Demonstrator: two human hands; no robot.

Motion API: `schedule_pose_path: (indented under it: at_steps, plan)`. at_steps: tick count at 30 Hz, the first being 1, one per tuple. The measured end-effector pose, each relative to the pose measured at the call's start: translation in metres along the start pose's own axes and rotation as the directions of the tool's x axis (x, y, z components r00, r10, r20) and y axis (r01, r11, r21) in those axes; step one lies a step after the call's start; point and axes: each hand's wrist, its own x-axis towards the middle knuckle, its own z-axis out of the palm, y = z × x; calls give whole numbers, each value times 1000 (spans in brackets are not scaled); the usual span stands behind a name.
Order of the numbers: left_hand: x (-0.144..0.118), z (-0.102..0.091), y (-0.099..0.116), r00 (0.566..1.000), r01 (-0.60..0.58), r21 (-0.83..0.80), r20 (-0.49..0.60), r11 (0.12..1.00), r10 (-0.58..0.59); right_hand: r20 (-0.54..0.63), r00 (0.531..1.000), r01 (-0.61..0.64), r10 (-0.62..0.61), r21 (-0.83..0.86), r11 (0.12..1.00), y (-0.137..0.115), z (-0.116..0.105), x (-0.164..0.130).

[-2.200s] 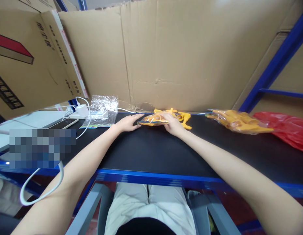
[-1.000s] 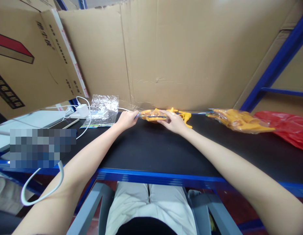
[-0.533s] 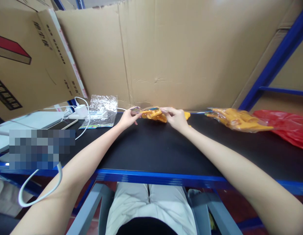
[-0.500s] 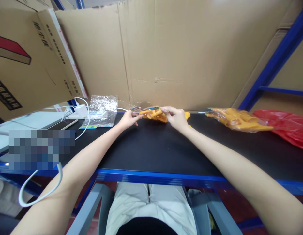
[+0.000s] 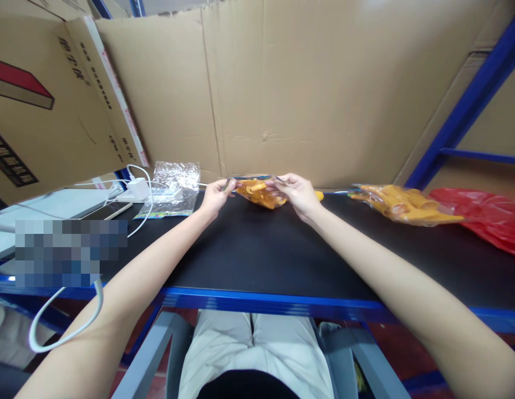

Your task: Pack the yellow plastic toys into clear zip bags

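Observation:
A small clear bag of orange plastic pieces (image 5: 257,193) hangs just above the far side of the black table top (image 5: 257,249). My left hand (image 5: 215,195) pinches its top left corner. My right hand (image 5: 294,194) pinches the top right corner, so the bag's upper edge is stretched between the two hands. Behind my right hand the tip of a loose orange plastic piece (image 5: 319,194) lies on the table.
A larger clear bag of orange pieces (image 5: 401,204) and a red plastic bag (image 5: 485,219) lie at the right. A stack of empty clear bags (image 5: 174,188), a white charger (image 5: 136,188) with cables and a phone (image 5: 110,209) are at the left. Cardboard walls the back.
The small bag lay flat on the table under both hands. Both hands then took its ends, lifted it and turned it upright, and now it hangs from its top edge.

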Motion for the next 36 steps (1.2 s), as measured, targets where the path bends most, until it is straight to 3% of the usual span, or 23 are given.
schedule_pose_path:
  at_steps: [3, 6, 10, 14, 16, 21, 24, 28, 30, 32, 36]
  plan:
    - [2, 2, 1, 990, -98, 75, -91, 992, 105, -8, 996, 94, -94, 11, 996, 7, -4, 3]
    - [3, 0, 0, 993, -98, 74, -60, 992, 103, -12, 999, 40, -41, -37, 999, 11, -11, 6]
    - [0, -6, -9, 990, 91, 68, 97, 994, -98, -78, 983, -176, 168, -102, 979, 13, -18, 7]
    - [-5, -7, -20, 886, 282, 202, 321, 938, -336, -163, 955, -274, 250, -146, 951, 15, -18, 9]
    - [-5, -6, -20, 868, 299, 208, 346, 931, -356, -155, 968, -218, 196, -141, 966, 16, -16, 9]
    - [0, 0, -10, 961, 213, 46, 168, 976, -218, -138, 985, 86, -102, -121, 989, 13, -9, 8]
    - [1, 4, -4, 990, 126, -29, 65, 992, -124, -108, 975, 175, -194, -164, 971, 9, -6, 6]
    - [-1, 5, 0, 997, 47, -15, 61, 999, -46, -64, 956, 255, -286, -296, 921, 6, -7, 3]
    - [-1, 4, 0, 990, 77, -35, 117, 996, -73, -74, 942, 283, -326, -342, 896, 6, -8, 3]
    - [-1, 1, -3, 968, 170, -54, 198, 984, -157, -99, 946, 263, -310, -330, 907, 6, -10, 4]
    - [-2, -5, -12, 907, 330, 32, 267, 944, -326, -89, 993, 57, -80, -233, 971, 8, -12, 6]
